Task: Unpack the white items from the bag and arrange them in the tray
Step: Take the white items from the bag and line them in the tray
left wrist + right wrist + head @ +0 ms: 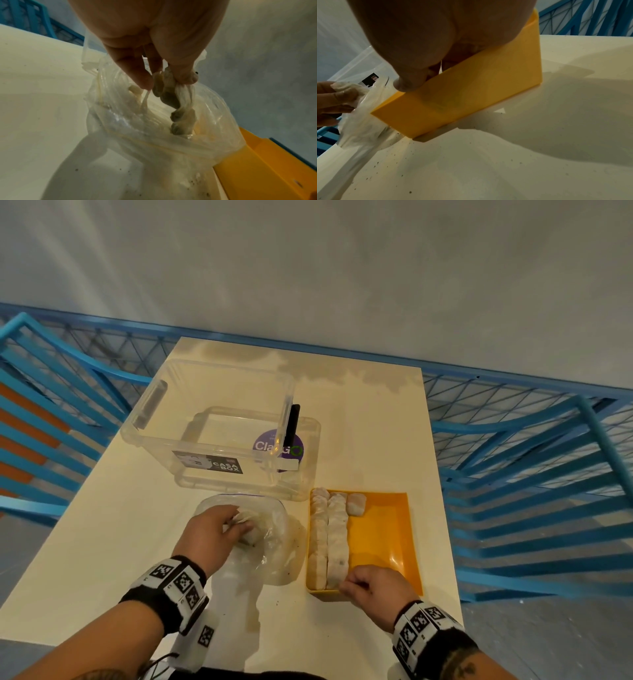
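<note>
A clear plastic bag (275, 546) lies open on the table, left of the yellow tray (380, 529). My left hand (239, 525) reaches into the bag's mouth and pinches a crumpled white item (171, 94) between thumb and fingers (137, 75); it hangs just above the bag (137, 128). Rows of white items (337, 539) fill the tray's left side. My right hand (349, 585) grips the tray's near wall (471, 92), thumb outside and fingers curled over the rim. The right wrist view shows my left hand (339, 94) holding the item (349, 86).
A clear storage box (219, 419) with a lid under it stands behind the bag. The cream table (376, 422) has bare room right of the box and dark crumbs (392, 148) near the tray. Blue metal railings (531, 474) flank the table.
</note>
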`<move>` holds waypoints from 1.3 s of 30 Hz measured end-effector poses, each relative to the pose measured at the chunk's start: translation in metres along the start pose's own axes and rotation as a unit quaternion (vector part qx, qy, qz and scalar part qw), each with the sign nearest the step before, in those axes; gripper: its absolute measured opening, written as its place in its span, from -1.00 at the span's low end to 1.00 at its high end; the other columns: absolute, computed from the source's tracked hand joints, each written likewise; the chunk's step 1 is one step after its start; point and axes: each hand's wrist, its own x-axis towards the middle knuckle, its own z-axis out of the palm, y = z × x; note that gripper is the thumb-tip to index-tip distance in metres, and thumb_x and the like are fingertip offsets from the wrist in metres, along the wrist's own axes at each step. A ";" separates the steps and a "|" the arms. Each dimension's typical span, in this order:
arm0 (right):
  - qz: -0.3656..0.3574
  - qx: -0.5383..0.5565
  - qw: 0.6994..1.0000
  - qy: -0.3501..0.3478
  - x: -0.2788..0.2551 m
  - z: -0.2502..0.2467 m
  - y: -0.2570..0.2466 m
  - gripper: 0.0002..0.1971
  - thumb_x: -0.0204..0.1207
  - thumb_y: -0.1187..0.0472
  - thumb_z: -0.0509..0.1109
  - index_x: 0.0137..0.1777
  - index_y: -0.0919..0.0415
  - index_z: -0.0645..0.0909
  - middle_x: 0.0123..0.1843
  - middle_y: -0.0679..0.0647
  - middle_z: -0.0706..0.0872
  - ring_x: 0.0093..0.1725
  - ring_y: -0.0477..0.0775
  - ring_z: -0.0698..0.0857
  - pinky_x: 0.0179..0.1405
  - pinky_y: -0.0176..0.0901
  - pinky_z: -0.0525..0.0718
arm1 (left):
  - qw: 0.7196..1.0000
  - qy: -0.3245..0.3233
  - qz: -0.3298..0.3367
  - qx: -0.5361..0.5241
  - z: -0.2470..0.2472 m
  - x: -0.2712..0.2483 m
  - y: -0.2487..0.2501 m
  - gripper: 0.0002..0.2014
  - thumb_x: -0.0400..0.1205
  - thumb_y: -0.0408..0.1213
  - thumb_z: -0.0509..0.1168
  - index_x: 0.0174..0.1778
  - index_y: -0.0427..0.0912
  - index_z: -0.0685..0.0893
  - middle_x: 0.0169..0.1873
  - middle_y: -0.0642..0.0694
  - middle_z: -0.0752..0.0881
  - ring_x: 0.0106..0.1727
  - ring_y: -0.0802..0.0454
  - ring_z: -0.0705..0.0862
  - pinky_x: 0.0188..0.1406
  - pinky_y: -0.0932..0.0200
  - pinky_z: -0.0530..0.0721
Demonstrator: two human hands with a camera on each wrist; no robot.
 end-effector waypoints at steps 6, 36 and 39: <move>0.000 0.001 1.000 -0.001 0.000 0.000 0.000 -0.75 0.58 -0.20 0.31 -0.34 -0.32 0.50 -0.29 -0.25 0.62 -0.06 -0.11 0.68 -0.02 -0.20 0.65 | 0.987 0.031 -0.051 -0.152 0.000 -0.003 0.003 -0.85 0.59 -0.11 0.42 0.06 0.13 0.78 0.00 0.11 0.79 0.04 0.00 0.74 0.06 0.12 0.65; -0.058 0.299 0.938 0.165 0.001 -0.076 -0.075 -0.88 0.56 0.04 0.47 0.05 0.00 0.71 -0.19 -0.13 0.72 -0.30 -0.30 0.64 -0.22 -0.39 0.59 | 0.900 -0.265 -0.037 -0.343 0.031 -0.023 0.145 -0.59 0.52 -0.44 0.46 0.22 -0.12 0.51 -0.12 -0.32 0.79 -0.29 -0.20 0.80 -0.34 0.02 0.70; -0.064 0.358 0.917 0.162 0.002 -0.081 -0.075 -0.88 0.55 0.14 0.49 -0.10 0.19 0.71 -0.33 -0.09 0.71 -0.36 -0.22 0.65 -0.35 -0.31 0.57 | 0.908 -0.285 0.008 -0.306 0.031 -0.023 0.153 -0.60 0.54 -0.41 0.48 0.21 -0.09 0.49 -0.18 -0.23 0.75 -0.36 -0.14 0.76 -0.43 0.07 0.68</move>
